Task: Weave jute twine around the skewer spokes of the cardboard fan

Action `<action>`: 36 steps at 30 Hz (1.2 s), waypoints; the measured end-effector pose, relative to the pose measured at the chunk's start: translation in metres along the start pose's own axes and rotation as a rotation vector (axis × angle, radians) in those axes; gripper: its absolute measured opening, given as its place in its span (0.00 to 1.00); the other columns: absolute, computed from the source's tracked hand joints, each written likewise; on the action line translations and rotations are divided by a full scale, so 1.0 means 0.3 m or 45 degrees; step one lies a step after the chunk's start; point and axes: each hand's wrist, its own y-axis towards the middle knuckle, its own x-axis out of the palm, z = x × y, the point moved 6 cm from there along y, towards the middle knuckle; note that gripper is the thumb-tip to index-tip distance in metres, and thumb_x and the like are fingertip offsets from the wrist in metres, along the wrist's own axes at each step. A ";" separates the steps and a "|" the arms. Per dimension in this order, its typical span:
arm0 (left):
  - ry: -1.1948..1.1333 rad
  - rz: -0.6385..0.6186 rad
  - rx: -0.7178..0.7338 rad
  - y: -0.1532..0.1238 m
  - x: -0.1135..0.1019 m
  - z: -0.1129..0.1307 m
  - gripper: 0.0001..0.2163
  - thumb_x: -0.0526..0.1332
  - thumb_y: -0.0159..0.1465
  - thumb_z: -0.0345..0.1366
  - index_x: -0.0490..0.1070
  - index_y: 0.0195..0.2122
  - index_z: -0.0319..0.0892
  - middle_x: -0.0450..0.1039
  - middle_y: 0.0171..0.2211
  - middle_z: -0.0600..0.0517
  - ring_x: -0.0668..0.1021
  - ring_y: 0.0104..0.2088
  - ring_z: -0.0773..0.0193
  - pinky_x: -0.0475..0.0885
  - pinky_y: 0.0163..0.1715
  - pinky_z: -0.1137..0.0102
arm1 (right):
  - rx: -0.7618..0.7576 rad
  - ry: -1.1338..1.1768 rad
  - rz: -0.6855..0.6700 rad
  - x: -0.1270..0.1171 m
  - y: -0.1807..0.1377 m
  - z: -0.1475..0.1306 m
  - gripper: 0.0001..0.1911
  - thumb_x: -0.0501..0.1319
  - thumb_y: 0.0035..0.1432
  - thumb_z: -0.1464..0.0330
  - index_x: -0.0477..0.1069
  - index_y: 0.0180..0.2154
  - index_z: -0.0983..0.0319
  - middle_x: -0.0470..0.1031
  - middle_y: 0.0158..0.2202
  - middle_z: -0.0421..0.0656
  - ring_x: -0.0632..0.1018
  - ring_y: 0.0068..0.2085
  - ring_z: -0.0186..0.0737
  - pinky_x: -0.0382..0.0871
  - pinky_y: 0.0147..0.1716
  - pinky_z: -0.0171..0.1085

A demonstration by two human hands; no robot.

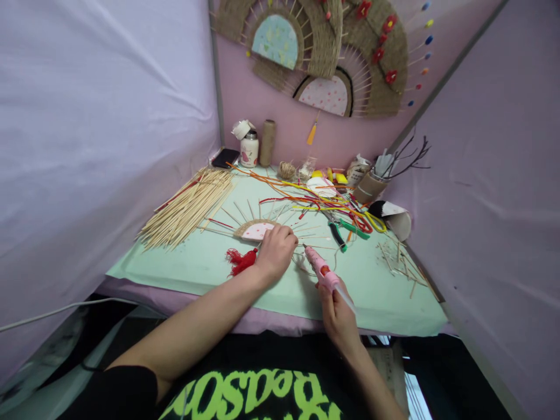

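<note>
My left hand (275, 251) is closed, knuckles up, resting on the edge of a small fan-shaped woven piece (256, 229) with thin sticks radiating from it. What its fingers pinch is hidden. A red tassel (240, 260) lies just left of that hand. My right hand (336, 315) grips a pink glue gun (321, 271), nozzle pointing up-left toward the left hand's fingers. Both rest over a pale green mat (205, 262).
A pile of bamboo sticks (188, 207) lies at left. Coloured cords (315, 198), green-handled pliers (343, 230), yellow scissors (376, 221), a twine spool (268, 143), a jar (249, 149), a phone (225, 157) and stick scraps (402, 262) fill the back and right. Woven fans (324, 52) hang on the wall.
</note>
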 end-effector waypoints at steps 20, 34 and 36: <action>-0.058 0.025 -0.018 0.006 -0.013 -0.010 0.05 0.57 0.65 0.32 0.72 0.34 0.41 0.71 0.38 0.49 0.69 0.44 0.58 0.62 0.43 0.62 | -0.065 -0.050 -0.072 -0.057 0.028 -0.032 0.13 0.48 0.66 0.62 0.67 0.43 0.61 0.71 0.36 0.46 0.71 0.38 0.41 0.65 0.38 0.38; -0.105 0.008 -0.046 0.025 -0.035 -0.019 0.05 0.58 0.65 0.33 0.72 0.34 0.41 0.71 0.40 0.48 0.68 0.45 0.56 0.62 0.43 0.61 | 0.300 -1.149 0.121 -0.465 0.127 0.401 0.24 0.56 0.58 0.57 0.71 0.48 0.68 0.70 0.48 0.62 0.72 0.46 0.61 0.66 0.42 0.54; -0.106 0.001 -0.043 0.025 -0.032 -0.022 0.05 0.58 0.65 0.33 0.72 0.34 0.42 0.71 0.40 0.48 0.68 0.45 0.56 0.61 0.43 0.61 | 0.209 -1.065 0.240 -0.455 0.121 0.301 0.25 0.57 0.57 0.57 0.70 0.50 0.67 0.66 0.54 0.63 0.70 0.51 0.63 0.65 0.45 0.57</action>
